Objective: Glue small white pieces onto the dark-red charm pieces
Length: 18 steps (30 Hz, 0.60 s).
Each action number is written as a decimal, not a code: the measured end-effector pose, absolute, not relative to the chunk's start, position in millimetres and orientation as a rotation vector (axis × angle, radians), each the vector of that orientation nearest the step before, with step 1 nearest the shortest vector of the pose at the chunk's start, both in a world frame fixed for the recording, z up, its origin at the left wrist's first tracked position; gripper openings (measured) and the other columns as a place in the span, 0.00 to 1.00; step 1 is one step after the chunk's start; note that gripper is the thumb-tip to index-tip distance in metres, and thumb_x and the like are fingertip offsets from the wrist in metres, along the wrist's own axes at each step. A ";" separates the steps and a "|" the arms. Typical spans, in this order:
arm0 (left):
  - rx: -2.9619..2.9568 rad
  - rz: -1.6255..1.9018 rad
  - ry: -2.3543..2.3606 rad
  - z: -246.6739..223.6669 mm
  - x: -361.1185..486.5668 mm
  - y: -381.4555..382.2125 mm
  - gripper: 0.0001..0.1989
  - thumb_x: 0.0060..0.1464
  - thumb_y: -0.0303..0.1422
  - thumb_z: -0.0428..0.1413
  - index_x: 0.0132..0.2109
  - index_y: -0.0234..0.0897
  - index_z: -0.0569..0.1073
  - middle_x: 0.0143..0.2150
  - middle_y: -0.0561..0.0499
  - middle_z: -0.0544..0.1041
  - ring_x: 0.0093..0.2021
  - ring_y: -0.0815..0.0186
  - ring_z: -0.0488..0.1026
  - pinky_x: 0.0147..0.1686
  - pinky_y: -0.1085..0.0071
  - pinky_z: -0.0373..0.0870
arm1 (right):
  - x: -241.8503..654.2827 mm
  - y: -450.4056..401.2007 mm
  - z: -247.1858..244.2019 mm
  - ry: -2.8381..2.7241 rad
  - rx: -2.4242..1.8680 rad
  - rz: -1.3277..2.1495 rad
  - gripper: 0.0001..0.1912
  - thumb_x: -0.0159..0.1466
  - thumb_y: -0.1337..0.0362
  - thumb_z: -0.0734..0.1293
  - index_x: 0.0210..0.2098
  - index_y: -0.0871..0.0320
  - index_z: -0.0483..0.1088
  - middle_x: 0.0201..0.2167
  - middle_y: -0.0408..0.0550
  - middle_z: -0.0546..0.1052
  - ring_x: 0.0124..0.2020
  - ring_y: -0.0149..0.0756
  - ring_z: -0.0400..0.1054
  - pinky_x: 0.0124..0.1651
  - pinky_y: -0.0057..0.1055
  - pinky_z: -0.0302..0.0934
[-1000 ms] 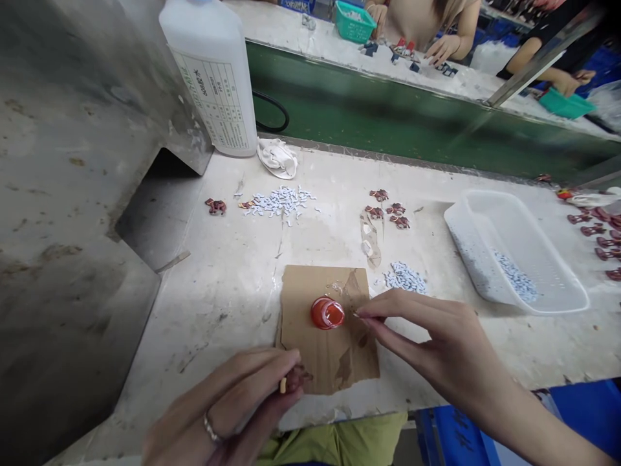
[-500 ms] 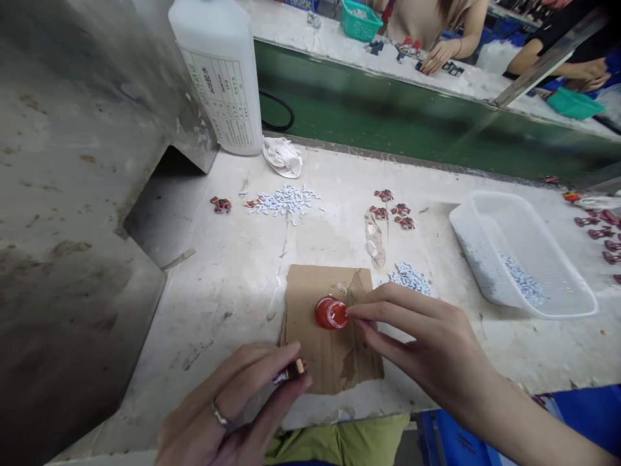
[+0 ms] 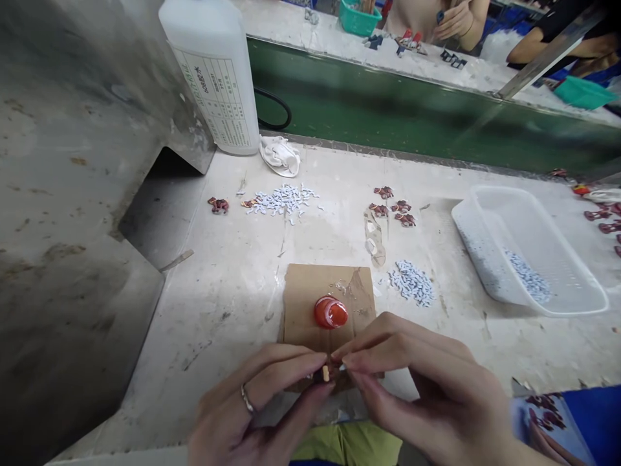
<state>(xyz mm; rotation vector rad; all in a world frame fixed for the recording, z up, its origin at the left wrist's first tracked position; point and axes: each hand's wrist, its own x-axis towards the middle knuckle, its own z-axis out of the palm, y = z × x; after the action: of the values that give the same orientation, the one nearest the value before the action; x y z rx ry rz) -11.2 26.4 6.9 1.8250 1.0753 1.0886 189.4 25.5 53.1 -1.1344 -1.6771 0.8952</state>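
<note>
Between thumb and fingers, my left hand (image 3: 257,401) grips a small dark brown figure (image 3: 325,374) with a tan part showing; most of it is hidden by the fingers. My right hand (image 3: 422,382) pinches a tiny pale blue piece (image 3: 342,367) right beside that figure; whether the two touch I cannot tell. Just beyond both hands, a small red pot (image 3: 331,312) with its mouth facing me rests on a torn cardboard sheet (image 3: 301,291). A heap of pale blue pieces (image 3: 411,283) lies past my right hand.
A white plastic basket (image 3: 478,272) with pale blue pieces stands at right. Farther back are brown animal figures (image 3: 405,220), another pale blue pile (image 3: 286,200), a crumpled white cloth (image 3: 280,155) and a large bottle (image 3: 218,84). A metal housing (image 3: 72,259) borders the left. Co-workers sit opposite.
My right hand has come from the red pot's rim down toward me, to the figure in my left hand. My left hand has shifted right. Across the bench, a co-worker's hand has lifted.
</note>
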 end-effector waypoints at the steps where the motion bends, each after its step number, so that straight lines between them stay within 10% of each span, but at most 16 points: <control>1: 1.818 1.081 1.073 7.2 -10.4 26.3 0.14 0.60 0.26 0.63 0.50 0.46 0.77 0.44 0.59 0.82 0.41 0.76 0.82 0.47 0.88 0.79 | 189.0 25.6 52.5 -1.674 -1.131 0.904 0.13 0.63 0.81 0.69 0.40 0.59 0.77 0.35 0.51 0.82 0.34 0.34 0.78 0.35 0.27 0.76; 18: 1.792 1.145 1.184 5.0 -4.8 19.6 0.14 0.58 0.28 0.64 0.49 0.50 0.79 0.45 0.61 0.83 0.40 0.73 0.83 0.47 0.87 0.80 | 196.6 13.5 51.0 -2.065 -1.193 0.668 0.11 0.72 0.73 0.65 0.52 0.60 0.75 0.44 0.54 0.83 0.41 0.35 0.80 0.43 0.24 0.77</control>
<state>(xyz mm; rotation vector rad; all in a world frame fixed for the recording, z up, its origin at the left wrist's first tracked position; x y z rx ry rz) -4.8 19.6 5.0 1.7920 1.1839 1.1446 196.6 13.5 51.0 -1.1925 -2.0647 0.6679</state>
